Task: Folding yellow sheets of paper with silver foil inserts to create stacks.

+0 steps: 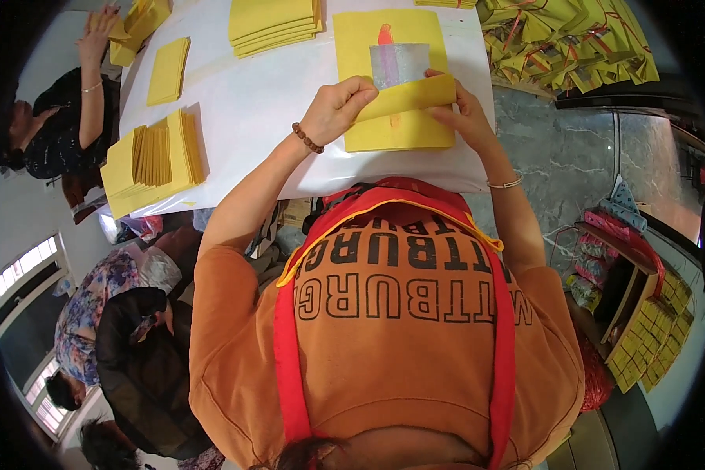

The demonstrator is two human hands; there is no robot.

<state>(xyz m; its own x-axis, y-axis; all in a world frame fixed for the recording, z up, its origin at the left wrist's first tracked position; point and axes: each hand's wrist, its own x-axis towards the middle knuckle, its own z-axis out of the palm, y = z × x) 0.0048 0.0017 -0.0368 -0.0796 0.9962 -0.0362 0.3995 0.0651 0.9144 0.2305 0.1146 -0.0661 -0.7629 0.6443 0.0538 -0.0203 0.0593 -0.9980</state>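
A yellow paper sheet (352, 47) lies in front of me, with a silver rectangle (415, 59) and a red mark at its top. Across its middle runs a yellow paper band (407, 97), slightly tilted and covering the lower part of the rectangle. Whether the band is a fold of the sheet or a separate piece, I cannot tell. My left hand (341, 108) is closed on the band's left end, its fingers curled. At the right end my right hand (468, 117) pinches the band, fingers behind and thumb in front.
Stacks of yellow paper stand on the white table (243, 133): a tall stack (274, 27), a flat bundle (168, 70) and a fanned pile (153, 160). Red-tied yellow bundles (572, 39) lie at right. Another person's hand (98, 31) is at the far left.
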